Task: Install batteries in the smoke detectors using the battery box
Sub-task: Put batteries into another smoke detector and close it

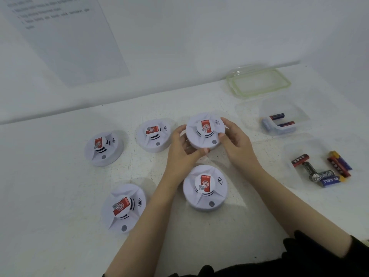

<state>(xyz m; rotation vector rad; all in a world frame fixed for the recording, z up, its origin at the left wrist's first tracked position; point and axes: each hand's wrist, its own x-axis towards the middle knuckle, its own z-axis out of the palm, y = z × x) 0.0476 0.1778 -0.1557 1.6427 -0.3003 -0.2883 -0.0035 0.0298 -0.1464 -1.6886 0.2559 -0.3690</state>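
Note:
Both of my hands hold one white smoke detector [205, 132] with a red label, raised a little off the white table. My left hand [182, 148] grips its left and near rim. My right hand [233, 140] grips its right rim. Several more white detectors lie face up on the table: one just below the hands [204, 187], one at the near left [123, 206], one at the far left [102, 147] and one behind my left hand [153, 135]. A clear battery box [279, 120] at the right holds a few batteries. A second clear box [319, 168] nearer me holds several batteries.
Two clear lids with green rims [259, 82] lie stacked at the back right by the wall. A printed sheet [60, 33] hangs on the white wall at the upper left. The table's back edge [99, 108] meets the wall.

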